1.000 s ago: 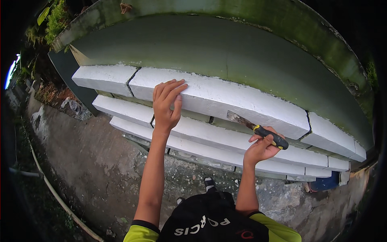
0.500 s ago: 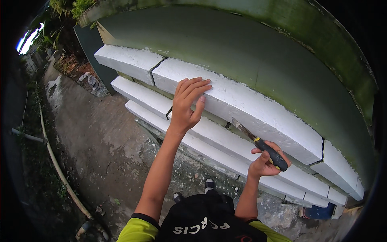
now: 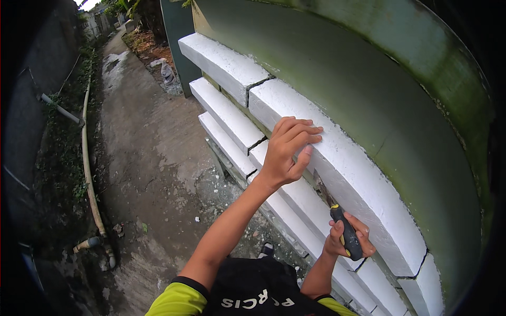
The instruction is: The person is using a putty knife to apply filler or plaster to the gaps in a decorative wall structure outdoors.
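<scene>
My left hand (image 3: 289,148) rests on the top white block (image 3: 371,197), fingers spread and slightly bent over its upper edge. My right hand (image 3: 348,242) grips the black-and-yellow handle of a scraper (image 3: 343,228), whose metal blade points up against the underside of that block, just below my left hand; its tip is at the block's lower face. Rows of white blocks (image 3: 219,102) with dark cracks between them stick out from a curved, moss-stained green wall (image 3: 406,126).
A stained concrete path (image 3: 142,158) runs along the left, beside weeds and a long pale pipe (image 3: 88,168) with fittings at its near end. A crumpled grey sack (image 3: 167,72) lies by the far corner of the wall, near plants and bare soil.
The view has swung leftward along the path, so the wall runs more steeply across it. My left hand stays on the block; the scraper in my right hand now points more upward.
</scene>
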{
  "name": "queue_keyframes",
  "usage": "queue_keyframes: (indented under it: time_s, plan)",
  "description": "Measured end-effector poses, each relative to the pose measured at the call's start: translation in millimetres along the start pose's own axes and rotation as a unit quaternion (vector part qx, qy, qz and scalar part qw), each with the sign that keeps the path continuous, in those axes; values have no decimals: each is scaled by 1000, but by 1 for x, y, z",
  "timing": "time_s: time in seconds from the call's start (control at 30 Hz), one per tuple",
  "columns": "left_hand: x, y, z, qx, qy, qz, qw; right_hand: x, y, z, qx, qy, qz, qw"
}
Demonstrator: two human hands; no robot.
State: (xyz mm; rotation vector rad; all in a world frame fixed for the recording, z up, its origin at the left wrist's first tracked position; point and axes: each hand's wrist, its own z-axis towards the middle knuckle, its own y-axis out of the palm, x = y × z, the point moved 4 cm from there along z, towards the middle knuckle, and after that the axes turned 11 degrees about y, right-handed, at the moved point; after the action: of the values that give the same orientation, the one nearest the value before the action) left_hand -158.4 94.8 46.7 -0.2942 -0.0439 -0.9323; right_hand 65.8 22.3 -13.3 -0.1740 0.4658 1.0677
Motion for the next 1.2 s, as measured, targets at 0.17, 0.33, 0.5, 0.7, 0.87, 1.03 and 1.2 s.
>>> queue_keyframes:
  time_s: [0.17,0.33,0.5,0.7,0.87,1.03,1.2]
  plan:
    - [-9,-1,-11,-19,-22,-19,999,-11,-8,7,-49,-93,-9,994]
    - [-7,-4,-12,13,-27,-39,999,-7,13,12,-119,-84,-16,989]
    - [-12,-22,-53,155,-111,-226,955,-29,16,17,-186,-77,30,979]
    - [-28,-56,-184,228,-353,-178,890,-31,82,14,-129,-42,-1,991]
    - [-14,-90,-287,99,-513,-243,817,-35,105,4,-108,-38,-21,993]
    - [-6,-133,-319,80,-564,-288,770,-29,155,-3,-46,-64,-27,997]
    - [-18,-162,-330,72,-541,-321,774,-42,164,-8,34,-71,-12,997]
